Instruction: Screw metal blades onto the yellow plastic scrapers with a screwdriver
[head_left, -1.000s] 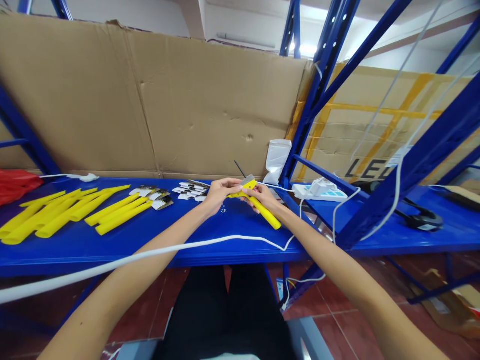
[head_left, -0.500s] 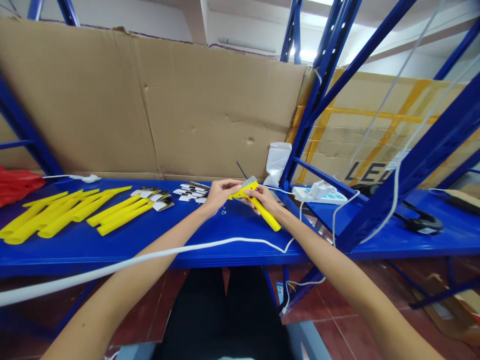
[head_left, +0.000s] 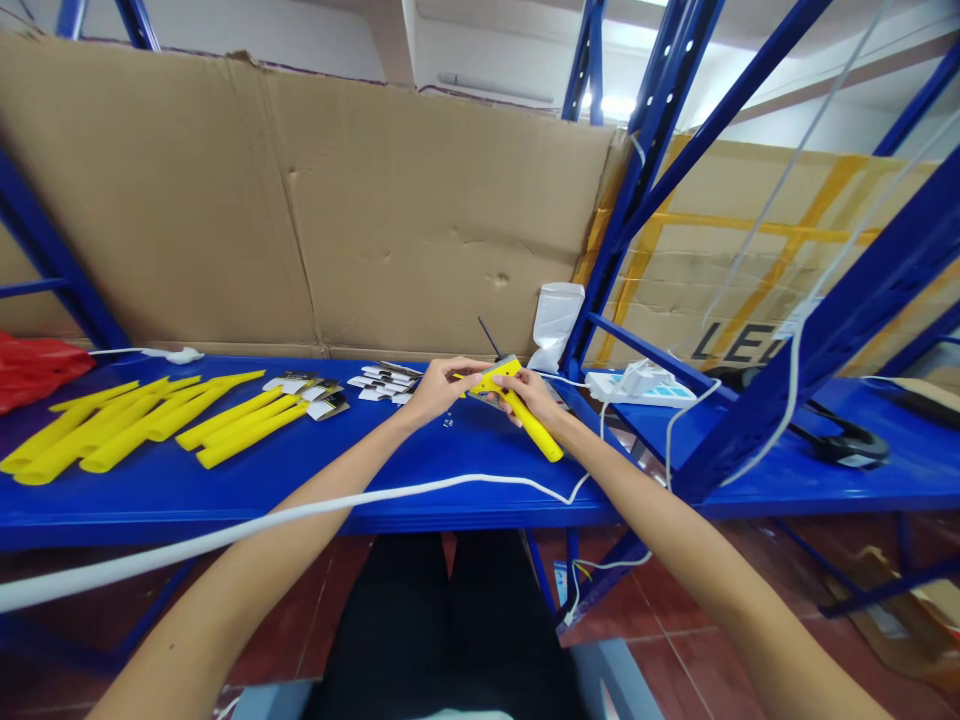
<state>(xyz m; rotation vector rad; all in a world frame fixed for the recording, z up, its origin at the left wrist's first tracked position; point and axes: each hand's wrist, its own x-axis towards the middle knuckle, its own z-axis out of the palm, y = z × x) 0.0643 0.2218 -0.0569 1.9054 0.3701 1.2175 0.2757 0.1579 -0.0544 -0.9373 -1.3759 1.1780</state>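
Note:
Over the blue shelf, both my hands hold a yellow scraper-like tool [head_left: 538, 430] with a round handle and a flat head with a grey metal edge. My left hand [head_left: 442, 388] is closed at the head's left end, thumb and fingers pinching it. Around the neck, where the handle meets the head, my right hand [head_left: 531, 395] is closed, with its thumb on top. Behind the head a thin dark rod [head_left: 488, 336] sticks up; its lower end is hidden. Several tiny metal parts [head_left: 448, 420] lie on the shelf below my left hand.
Yellow tubes [head_left: 127, 430] and yellow handles with dark ends [head_left: 244, 425] lie at left. Small black-and-white pieces [head_left: 381, 383] sit behind my left hand. A white cable [head_left: 337, 500] crosses in front. A power strip [head_left: 637, 387] and blue post [head_left: 622, 215] stand right; cardboard [head_left: 420, 220] lines the back.
The tool's head and the thin dark rod have shifted slightly right. Both hands keep their hold on the tool.

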